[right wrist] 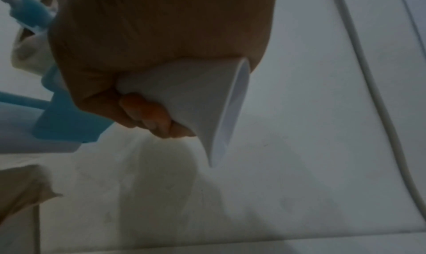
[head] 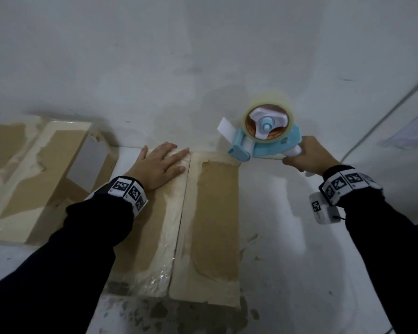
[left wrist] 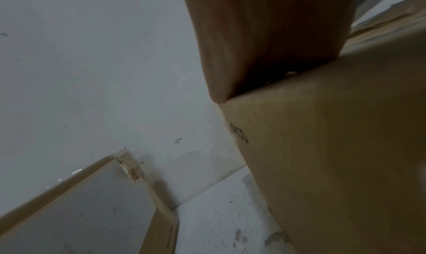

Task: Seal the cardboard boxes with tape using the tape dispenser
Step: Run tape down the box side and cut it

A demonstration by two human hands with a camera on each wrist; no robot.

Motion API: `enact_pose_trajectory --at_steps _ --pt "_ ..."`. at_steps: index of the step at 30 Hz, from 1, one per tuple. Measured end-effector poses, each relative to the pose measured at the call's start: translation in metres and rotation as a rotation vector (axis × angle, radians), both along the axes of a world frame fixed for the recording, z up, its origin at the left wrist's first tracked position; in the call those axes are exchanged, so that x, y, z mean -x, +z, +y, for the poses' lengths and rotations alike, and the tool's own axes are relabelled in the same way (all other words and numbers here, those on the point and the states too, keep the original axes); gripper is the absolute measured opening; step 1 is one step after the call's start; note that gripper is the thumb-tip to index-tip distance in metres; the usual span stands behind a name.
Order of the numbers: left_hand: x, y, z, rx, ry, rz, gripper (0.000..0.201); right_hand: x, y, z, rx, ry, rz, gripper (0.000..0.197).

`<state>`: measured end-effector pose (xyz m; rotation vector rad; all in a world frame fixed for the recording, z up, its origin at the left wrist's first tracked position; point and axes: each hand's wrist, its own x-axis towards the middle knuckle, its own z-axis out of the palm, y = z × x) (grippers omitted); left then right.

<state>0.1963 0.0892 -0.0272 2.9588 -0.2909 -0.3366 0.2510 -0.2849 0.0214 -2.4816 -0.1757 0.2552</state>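
Observation:
A brown cardboard box (head: 215, 213) lies in front of me, its two top flaps meeting at a centre seam, with old tape residue around it. My left hand (head: 159, 165) presses flat on the left flap at the far end, fingers straight. My right hand (head: 307, 157) grips the white handle of a blue tape dispenser (head: 263, 138) with a clear tape roll, held above the box's far right corner. A loose tape end (head: 225, 127) sticks out at its front. In the right wrist view my fingers (right wrist: 147, 115) curl round the white handle (right wrist: 207, 101).
A second cardboard box (head: 41, 179) with peeled tape marks sits at the left against the white wall (head: 203, 56). A white cable (head: 381, 116) runs down the wall at the right. The floor is white and scuffed.

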Motion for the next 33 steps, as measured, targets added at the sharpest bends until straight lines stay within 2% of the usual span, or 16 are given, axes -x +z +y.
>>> enact_pose_trajectory --at_steps 8,15,18,21,24,27,30,33 --pt "-0.001 -0.001 0.000 0.000 0.006 0.000 0.053 0.001 -0.010 -0.007 -0.039 -0.050 0.028 0.021" --pt "0.001 0.003 -0.002 -0.008 0.002 0.032 0.053 0.021 -0.037 0.001 -0.163 -0.183 0.031 0.024" --pt "-0.001 0.012 -0.002 -0.023 -0.014 0.128 0.057 0.025 -0.038 0.003 -0.173 -0.190 0.019 0.022" --pt "-0.004 0.033 -0.005 -0.056 -0.050 0.113 0.068 0.025 -0.031 0.000 -0.151 -0.178 0.018 0.019" --pt "-0.007 0.053 -0.030 -0.006 -0.107 0.095 0.068 0.024 -0.025 0.000 -0.114 -0.158 0.037 0.010" --pt "-0.007 0.048 -0.079 -0.073 -0.181 0.144 0.066 0.025 -0.021 0.003 -0.096 -0.140 0.038 0.008" --pt "0.001 0.021 -0.113 -0.024 -0.049 0.181 0.070 0.027 -0.018 0.002 -0.093 -0.109 0.034 0.010" --pt "0.008 0.006 -0.122 0.018 0.049 0.163 0.073 0.026 -0.018 0.001 -0.107 -0.083 0.066 0.009"
